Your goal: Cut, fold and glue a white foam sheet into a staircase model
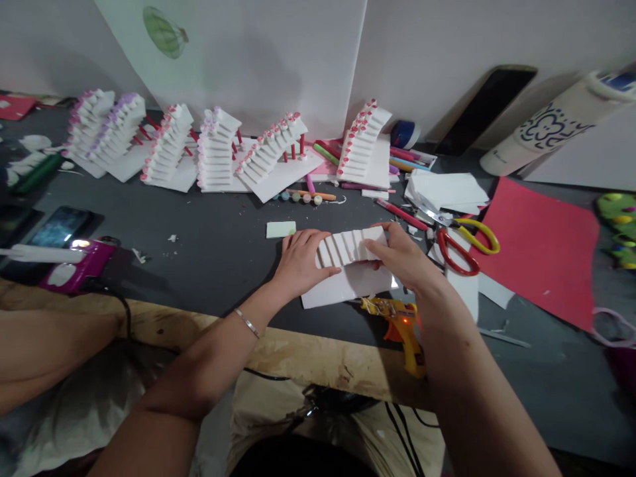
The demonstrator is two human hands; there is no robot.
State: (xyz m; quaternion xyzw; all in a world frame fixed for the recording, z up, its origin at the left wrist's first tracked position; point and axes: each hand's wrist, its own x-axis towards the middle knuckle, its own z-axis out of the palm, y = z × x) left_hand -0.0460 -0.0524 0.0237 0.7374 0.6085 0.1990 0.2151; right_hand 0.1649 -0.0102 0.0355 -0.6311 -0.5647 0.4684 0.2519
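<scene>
Between my two hands is a small white model staircase [348, 248], its steps facing up, over a flat white base board [342, 283] near the table's front edge. My left hand [303, 260] is closed round its left end, thumb along the near side. At the other end my right hand [397, 252] grips it, thumb on top and fingers beneath. Whether the staircase is fixed to the board I cannot tell. A yellow glue gun [405, 328] with a lit orange light lies beside my right forearm. A small pale green strip [281, 229] sits just behind my left hand.
Several finished model stairs [273, 152] with red posts line the back. Scissors [450, 232], red sheet [541, 252], a phone [484, 109] and a white bottle [556, 122] stand or lie right. At left are a magenta device [77, 268] and another person's arm [54, 351].
</scene>
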